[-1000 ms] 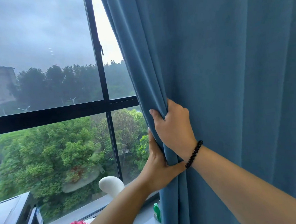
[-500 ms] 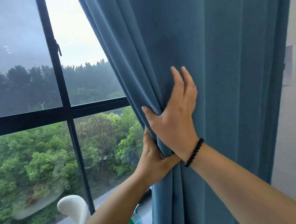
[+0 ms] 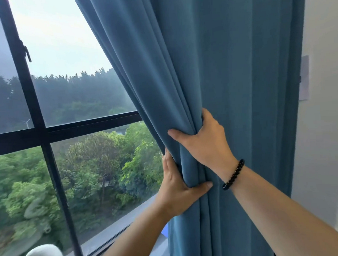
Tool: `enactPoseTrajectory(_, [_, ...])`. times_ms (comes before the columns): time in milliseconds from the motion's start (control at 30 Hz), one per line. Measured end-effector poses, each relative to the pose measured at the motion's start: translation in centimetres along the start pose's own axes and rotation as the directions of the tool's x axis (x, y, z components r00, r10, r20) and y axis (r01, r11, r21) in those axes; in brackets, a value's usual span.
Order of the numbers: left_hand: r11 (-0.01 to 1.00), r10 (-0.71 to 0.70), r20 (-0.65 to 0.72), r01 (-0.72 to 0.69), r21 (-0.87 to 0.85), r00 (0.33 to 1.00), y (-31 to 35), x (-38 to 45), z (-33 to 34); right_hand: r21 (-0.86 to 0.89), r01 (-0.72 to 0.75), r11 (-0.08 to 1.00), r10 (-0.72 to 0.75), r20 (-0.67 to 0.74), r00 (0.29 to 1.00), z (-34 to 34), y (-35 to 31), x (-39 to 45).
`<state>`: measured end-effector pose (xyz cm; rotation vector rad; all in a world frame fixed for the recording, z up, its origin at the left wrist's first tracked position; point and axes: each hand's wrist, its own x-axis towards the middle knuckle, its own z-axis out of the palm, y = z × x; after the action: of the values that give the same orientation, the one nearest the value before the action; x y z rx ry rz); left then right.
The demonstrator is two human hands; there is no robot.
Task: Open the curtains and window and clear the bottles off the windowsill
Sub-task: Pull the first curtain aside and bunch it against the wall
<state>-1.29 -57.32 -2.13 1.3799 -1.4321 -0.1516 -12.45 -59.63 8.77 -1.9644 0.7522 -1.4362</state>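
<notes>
Both hands grip gathered blue curtain [image 3: 230, 84]: right hand [image 3: 204, 143] clenched above, left hand [image 3: 177, 184] pinching folds just below, window frame [image 3: 45, 133] left.

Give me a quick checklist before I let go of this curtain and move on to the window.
1. Curtain bunched toward the wall side: ok, the folds are gathered and most of the glass is uncovered.
2. Right hand grip on the folds: ok, fingers curled into the cloth.
3. Left hand grip lower down: ok, thumb across the front of the bundle, fingers behind it.
4. Tie-back or hook to keep the curtain in place: cannot tell, none is in view.
5. Window handle reachable: ok, it is exposed on the dark frame.
6. Bottles off the windowsill: cannot tell, none in view.
</notes>
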Motion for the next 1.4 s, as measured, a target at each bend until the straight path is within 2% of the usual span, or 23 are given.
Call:
enactPoseTrajectory(233, [0.999,0.031,0.025,-0.03,-0.031,0.999,0.4,2.6,4.1,-0.048,0.095,0.994,-0.098,-0.068,0.993,-1.3,3.3,2.6])
enactPoseTrajectory(467, [0.999,0.045,-0.064,-0.045,-0.009,0.997,0.5,5.0,7.7,-0.047,0.097,0.994,-0.1,-0.069,0.993,-3.2,5.6,5.0])
enactPoseTrajectory(600, [0.997,0.074,-0.078,-0.075,-0.012,0.994,0.2,6.5,9.2,-0.057,0.104,0.993,-0.108,-0.086,0.99,-4.0,6.7,6.6])
enactPoseTrajectory(700, [0.992,0.086,-0.051,-0.09,-0.084,0.995,-0.7,7.5,10.0,-0.071,0.106,0.992,-0.114,-0.117,0.987,-4.5,7.6,8.1])
enactPoseTrajectory(800, [0.976,0.017,-0.061,-0.03,-0.216,0.998,-2.5,9.0,10.0,-0.092,0.077,0.993,-0.091,-0.154,0.984,-5.1,8.6,9.9])
enactPoseTrajectory(933, [0.976,-0.111,-0.129,0.083,-0.202,0.985,-4.6,13.0,9.7,-0.101,0.046,0.994,-0.063,-0.177,0.982,-5.0,9.7,12.2])
enactPoseTrajectory(1100, [0.952,-0.051,-0.049,0.034,-0.305,0.997,-5.8,18.1,10.1,-0.11,0.034,0.993,-0.058,-0.227,0.972,-4.9,10.9,15.3])
enactPoseTrajectory(1267, [0.922,-0.058,0.047,0.071,-0.38,0.997,-7.6,22.6,12.0,-0.094,-0.012,0.995,-0.016,-0.295,0.955,-5.4,13.1,18.9])
enactPoseTrajectory(1333, [0.918,-0.049,0.061,0.069,-0.391,0.997,-8.1,24.2,13.4,-0.183,0.014,0.983,-0.083,-0.374,0.924,-5.5,14.6,20.0])
enactPoseTrajectory(1400, [0.923,-0.023,0.049,0.04,-0.382,0.999,-8.3,25.3,14.5,-0.363,-0.041,0.931,-0.157,-0.499,0.852,-5.8,16.0,20.8])
